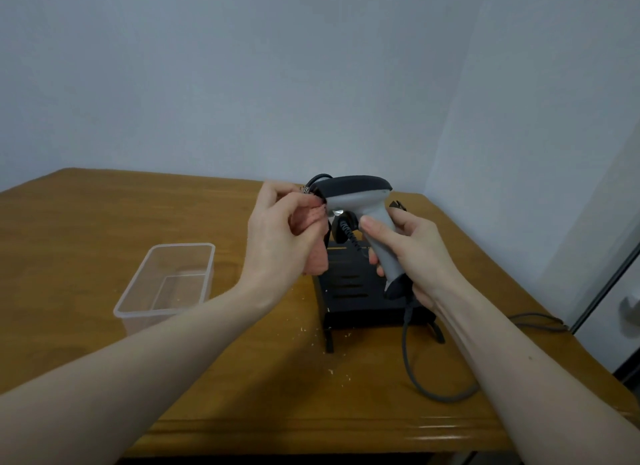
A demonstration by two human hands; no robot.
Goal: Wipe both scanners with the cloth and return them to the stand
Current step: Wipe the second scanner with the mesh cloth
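Grey scanner [360,201] held up over stand [360,291], near tabletop [104,215] right-rear corner. Right hand [408,253] fingers wrapped round handle; left hand [280,236] fingers pinch pink cloth [313,243] vs scanner nose. Judging: wiping 1st scanner underway. 2nd scanner partly visible behind. Both returns left. Clear tub [166,284] left of stand.
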